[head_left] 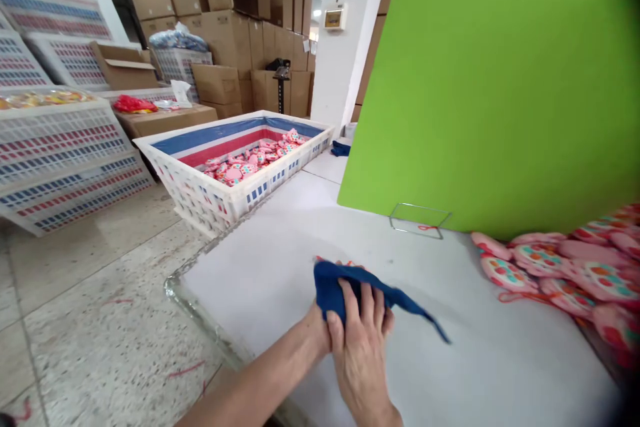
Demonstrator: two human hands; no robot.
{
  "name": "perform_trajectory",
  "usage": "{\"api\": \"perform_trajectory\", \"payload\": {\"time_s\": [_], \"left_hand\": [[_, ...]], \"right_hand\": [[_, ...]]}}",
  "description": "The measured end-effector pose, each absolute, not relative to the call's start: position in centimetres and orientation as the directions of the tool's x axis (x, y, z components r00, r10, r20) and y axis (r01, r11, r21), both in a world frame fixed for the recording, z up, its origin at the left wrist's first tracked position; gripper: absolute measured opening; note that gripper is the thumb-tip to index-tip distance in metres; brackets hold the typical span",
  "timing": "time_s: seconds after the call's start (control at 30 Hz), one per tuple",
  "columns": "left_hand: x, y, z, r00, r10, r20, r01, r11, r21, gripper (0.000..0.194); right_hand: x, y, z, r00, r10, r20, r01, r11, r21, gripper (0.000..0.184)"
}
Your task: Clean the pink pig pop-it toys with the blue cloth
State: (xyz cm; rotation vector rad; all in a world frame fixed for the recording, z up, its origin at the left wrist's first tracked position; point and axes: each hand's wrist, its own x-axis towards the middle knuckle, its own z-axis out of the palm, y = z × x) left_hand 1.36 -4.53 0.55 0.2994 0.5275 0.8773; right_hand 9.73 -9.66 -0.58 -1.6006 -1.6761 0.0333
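Note:
Both my hands meet at the near middle of the white table (280, 240). My right hand (363, 344) lies on top, fingers pressed down over a dark blue cloth (336, 287). My left hand (320, 327) sits mostly hidden beneath it, only the wrist and heel showing. A tail of the cloth trails out to the right. A bit of a pink and orange item (350, 264) peeks out behind the cloth.
A heap of pink toy pieces (565, 267) lies on the table's right. A green board (500, 80) stands behind in a clear holder (419, 220). A white crate (225, 194) with more pink pieces sits at the table's far left end. Stacked crates (60, 140) and cardboard boxes (225, 34) line the floor.

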Motion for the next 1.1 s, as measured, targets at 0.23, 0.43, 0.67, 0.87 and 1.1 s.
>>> {"api": "perform_trajectory", "payload": {"time_s": [0.23, 0.43, 0.67, 0.87, 1.1], "left_hand": [[-0.4, -7.5, 0.9, 0.424, 0.78, -0.46, -0.613, 0.621, 0.489, 0.033], [-2.2, -6.7, 1.9, 0.512, 0.734, -0.446, -0.571, 0.679, 0.462, 0.03], [-3.1, -6.0, 1.6, 0.555, 0.782, -0.282, -0.466, 0.574, 0.674, 0.047], [-5.9, -4.7, -0.7, 0.433, 0.862, -0.264, -0.315, 0.419, 0.852, 0.044], [-5.9, -4.9, -1.1, 0.541, 0.838, -0.072, -0.279, 0.26, 0.925, 0.04]], "right_hand": [[10.7, -5.9, 1.1, 0.231, 0.943, 0.238, 0.675, 0.02, -0.737, 0.048], [13.1, -7.8, 1.1, 0.218, 0.956, 0.194, 0.68, -0.007, -0.733, 0.051], [9.8, -10.3, 1.0, 0.417, 0.907, -0.062, 0.078, -0.104, -0.992, 0.053], [9.3, -10.2, 1.7, 0.364, 0.855, -0.37, -0.484, -0.165, -0.86, 0.044], [6.9, -10.6, 1.6, 0.322, 0.873, -0.366, -0.411, -0.219, -0.885, 0.043]]}}
